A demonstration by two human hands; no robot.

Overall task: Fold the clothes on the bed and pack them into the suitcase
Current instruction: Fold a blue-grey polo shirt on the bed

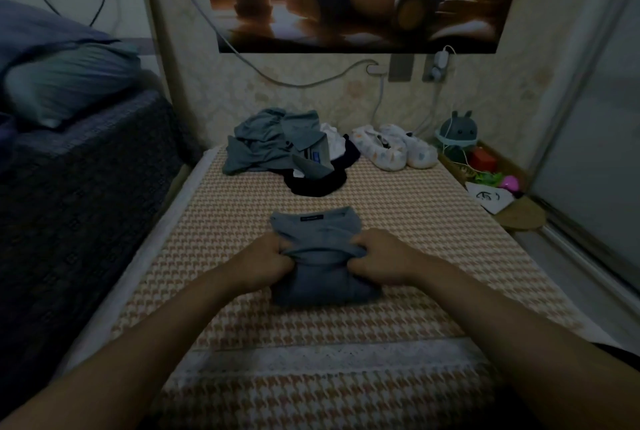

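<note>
Our left hand (268, 258) and right hand (379, 258), fingers curled, each gripping a folded edge of the grey-blue shirt (322, 282), shirt lying between them on the houndstooth bed (415, 232), heap of unfolded clothes (273, 149) beyond our hands, patterned slippers (394, 150) beyond the right hand

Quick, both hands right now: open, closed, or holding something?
Left hand: closed, fingers gripping a fold of the grey garment.
Right hand: closed, fingers gripping the same fold of that garment.
</note>
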